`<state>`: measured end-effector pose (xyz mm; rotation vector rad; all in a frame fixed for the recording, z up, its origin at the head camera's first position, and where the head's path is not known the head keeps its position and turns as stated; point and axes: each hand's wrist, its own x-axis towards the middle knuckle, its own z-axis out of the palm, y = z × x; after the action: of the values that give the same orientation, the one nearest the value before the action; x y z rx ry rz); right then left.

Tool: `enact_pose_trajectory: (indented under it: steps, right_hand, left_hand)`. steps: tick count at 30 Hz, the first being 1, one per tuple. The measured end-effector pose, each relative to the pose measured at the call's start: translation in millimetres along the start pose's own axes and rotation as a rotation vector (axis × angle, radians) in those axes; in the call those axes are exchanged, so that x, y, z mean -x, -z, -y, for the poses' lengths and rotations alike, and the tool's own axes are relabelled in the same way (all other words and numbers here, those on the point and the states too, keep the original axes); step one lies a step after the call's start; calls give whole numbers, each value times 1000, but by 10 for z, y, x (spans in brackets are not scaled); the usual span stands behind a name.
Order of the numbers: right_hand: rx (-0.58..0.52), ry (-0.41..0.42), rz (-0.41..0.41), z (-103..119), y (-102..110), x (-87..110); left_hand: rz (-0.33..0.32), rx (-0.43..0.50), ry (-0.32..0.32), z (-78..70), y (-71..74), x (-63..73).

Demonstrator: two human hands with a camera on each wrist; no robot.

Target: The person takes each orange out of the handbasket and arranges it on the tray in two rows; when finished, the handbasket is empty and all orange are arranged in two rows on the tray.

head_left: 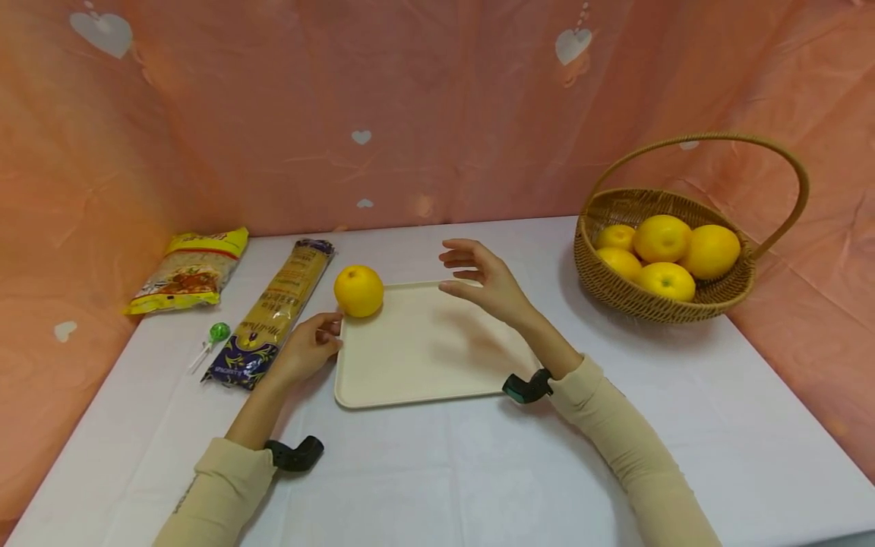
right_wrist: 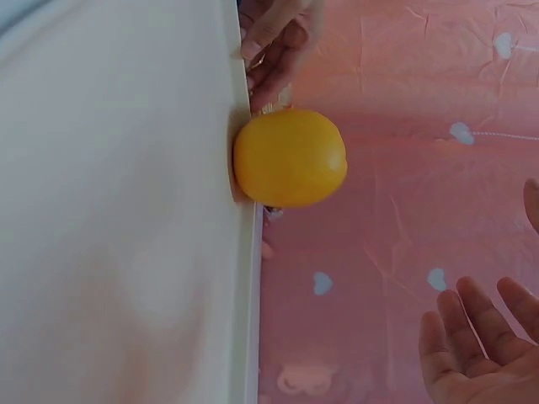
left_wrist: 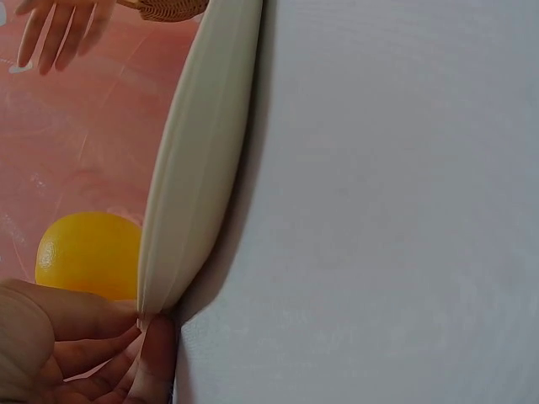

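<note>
A cream rectangular tray (head_left: pixel 424 349) lies on the table. My left hand (head_left: pixel 313 346) is at its left edge; in the left wrist view, thumb and fingers (left_wrist: pixel 93 318) pinch the rim. On the tray's back left corner sits a round yellow fruit (head_left: pixel 358 291), just beyond the left fingertips and touched by neither hand. My right hand (head_left: pixel 488 282) hovers over the right part of the tray, fingers extended and apart, holding nothing. The right wrist view has that same palm (right_wrist: pixel 484 353) at its lower right, with the fruit seen from the side.
A wicker basket (head_left: pixel 656 304) with a tall handle stands at the back right, holding several yellow fruits (head_left: pixel 661 238). Left of the tray lie a long spaghetti packet (head_left: pixel 276 311), a green lollipop (head_left: pixel 219 332) and a yellow-edged food bag (head_left: pixel 191 270). A pink curtain (head_left: pixel 410 114) hangs behind the white-covered table.
</note>
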<state>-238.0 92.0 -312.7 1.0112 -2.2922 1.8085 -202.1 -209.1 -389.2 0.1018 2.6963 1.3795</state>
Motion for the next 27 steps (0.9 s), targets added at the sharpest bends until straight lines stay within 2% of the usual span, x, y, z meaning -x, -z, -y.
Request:
enact_pose_trajectory:
  steps: [6, 15, 27]
  right_hand:
    - [31, 29, -12, -191, 179, 79]
    - [57, 50, -45, -154, 466, 242]
    - [33, -9, -210, -75, 977, 457]
  left_hand:
    - [2, 1, 5, 6, -7, 4]
    - [3, -5, 7, 10, -13, 11]
    - [-2, -10, 5, -5, 0, -3]
